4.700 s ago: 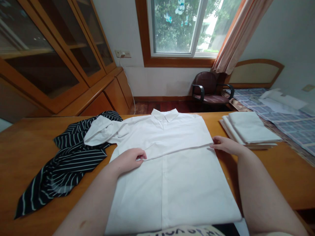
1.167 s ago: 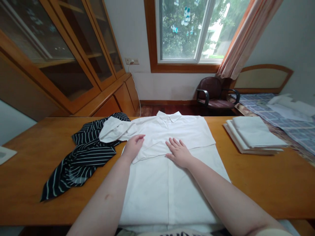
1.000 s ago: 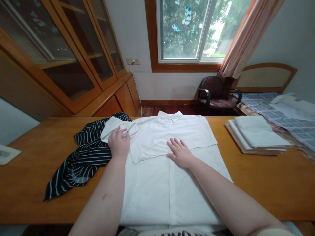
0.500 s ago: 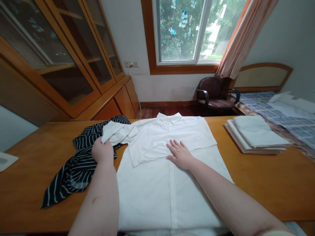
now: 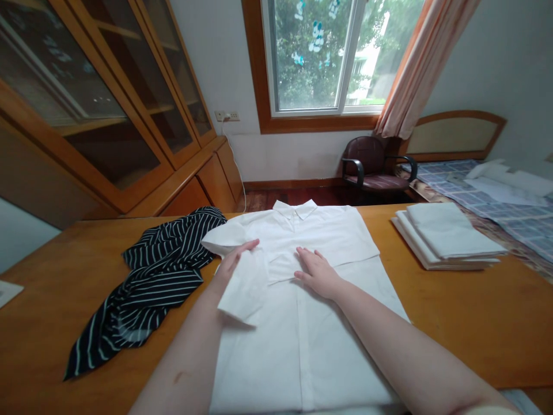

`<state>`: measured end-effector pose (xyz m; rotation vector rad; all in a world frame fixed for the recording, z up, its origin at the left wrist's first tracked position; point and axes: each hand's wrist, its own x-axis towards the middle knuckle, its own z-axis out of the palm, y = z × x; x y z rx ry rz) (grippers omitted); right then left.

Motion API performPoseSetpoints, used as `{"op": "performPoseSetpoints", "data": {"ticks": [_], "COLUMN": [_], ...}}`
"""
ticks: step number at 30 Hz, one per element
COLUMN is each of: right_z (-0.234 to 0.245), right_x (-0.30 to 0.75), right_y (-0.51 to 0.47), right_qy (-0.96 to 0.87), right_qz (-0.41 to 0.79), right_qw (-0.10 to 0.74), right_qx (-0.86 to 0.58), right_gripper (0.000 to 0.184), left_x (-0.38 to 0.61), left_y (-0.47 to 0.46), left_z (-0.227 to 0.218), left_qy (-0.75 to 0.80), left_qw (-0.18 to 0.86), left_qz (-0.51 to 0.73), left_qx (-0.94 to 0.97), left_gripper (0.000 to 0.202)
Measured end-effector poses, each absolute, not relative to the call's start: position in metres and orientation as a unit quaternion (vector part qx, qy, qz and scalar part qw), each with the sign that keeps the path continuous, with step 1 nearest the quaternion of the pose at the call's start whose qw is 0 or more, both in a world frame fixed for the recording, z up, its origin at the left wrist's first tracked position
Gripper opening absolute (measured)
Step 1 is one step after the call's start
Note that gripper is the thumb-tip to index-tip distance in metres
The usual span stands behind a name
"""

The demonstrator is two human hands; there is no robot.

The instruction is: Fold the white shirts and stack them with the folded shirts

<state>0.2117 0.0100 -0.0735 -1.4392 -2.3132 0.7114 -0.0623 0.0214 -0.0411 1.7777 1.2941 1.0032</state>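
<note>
A white collared shirt point(image 5: 328, 346) lies face down on the wooden table point(image 5: 475, 323), collar at the far side, its right sleeve folded across the back. My left hand point(image 5: 237, 259) holds the shirt's left sleeve point(image 5: 244, 288), lifted and brought over the shirt's body; the sleeve end hangs over my wrist. My right hand point(image 5: 317, 274) rests flat on the middle of the shirt, fingers spread, pressing the folded part down.
A black, white-striped garment point(image 5: 159, 271) lies crumpled left of the shirt. A stack of folded white cloths point(image 5: 444, 233) sits at the table's right. Beyond are a dark armchair point(image 5: 371, 167), a glass-fronted cabinet point(image 5: 108, 115) and a bed point(image 5: 496, 196).
My left hand reached out to the left sleeve over the striped garment, took hold of it and carried it right, onto the shirt. My right hand stayed pressed on the shirt's middle.
</note>
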Motion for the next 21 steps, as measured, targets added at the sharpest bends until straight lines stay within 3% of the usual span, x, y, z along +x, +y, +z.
{"op": "performPoseSetpoints", "data": {"ticks": [5,9,15,21], "right_z": [-0.068,-0.067,-0.061,-0.069], "right_x": [0.215,0.21,0.194,0.183], "right_y": [0.011,0.003,-0.016,-0.023], "right_qy": [-0.803,-0.807,-0.834,-0.751], "right_qz": [0.307,0.337,0.331,0.441], "right_qw": [0.226,0.254,0.212,0.262], "right_qx": [-0.458,-0.413,-0.388,-0.416], "right_gripper": [0.056,0.062,0.078,0.07], "left_x": [-0.051,-0.044,-0.036,-0.023], "left_y": [0.021,0.016,0.017,0.015], "left_z": [-0.045,-0.049,-0.052,-0.046], "left_qy": [0.482,0.468,0.467,0.476], "left_qw": [0.399,0.387,0.289,0.201], "left_qz": [0.203,0.13,0.173,0.208], "left_qx": [0.754,0.784,0.817,0.831], "left_gripper": [0.051,0.057,0.048,0.023]}}
